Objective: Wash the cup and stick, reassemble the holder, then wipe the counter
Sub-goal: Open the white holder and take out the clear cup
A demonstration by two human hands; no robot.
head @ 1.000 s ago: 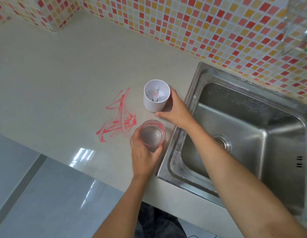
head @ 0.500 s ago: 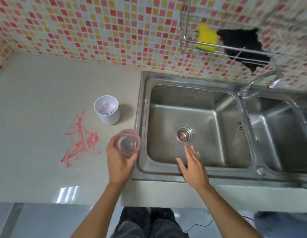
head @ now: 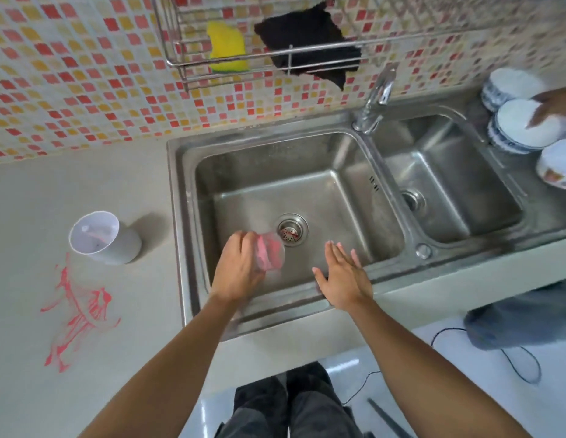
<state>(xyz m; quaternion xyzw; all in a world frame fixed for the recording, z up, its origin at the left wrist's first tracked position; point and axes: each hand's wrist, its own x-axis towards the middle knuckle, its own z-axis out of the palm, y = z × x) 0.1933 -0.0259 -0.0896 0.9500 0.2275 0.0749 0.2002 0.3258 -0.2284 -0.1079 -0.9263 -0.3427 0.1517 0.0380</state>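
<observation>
My left hand (head: 240, 268) grips a clear pink-tinted cup (head: 270, 252), tipped on its side over the left sink basin (head: 243, 172), just left of the drain (head: 292, 229). My right hand (head: 341, 276) hovers flat and open over the basin's front edge, holding nothing. The white holder (head: 106, 238) stands on the counter left of the sink with a stick (head: 96, 238) lying inside it. Red scribbled marks (head: 76, 311) stain the counter (head: 70, 184) in front of the holder.
A tap (head: 375, 102) stands between the two basins. A wire rack (head: 231, 58) on the tiled wall holds a yellow sponge (head: 226, 50) and a black cloth (head: 310, 45). Stacked bowls (head: 522, 124) sit at the right, with another person's hand (head: 550, 105) on them.
My left hand has carried the cup from the counter edge into the left basin and tipped it sideways. My right hand has stayed open near the basin's front. The view has swung right.
</observation>
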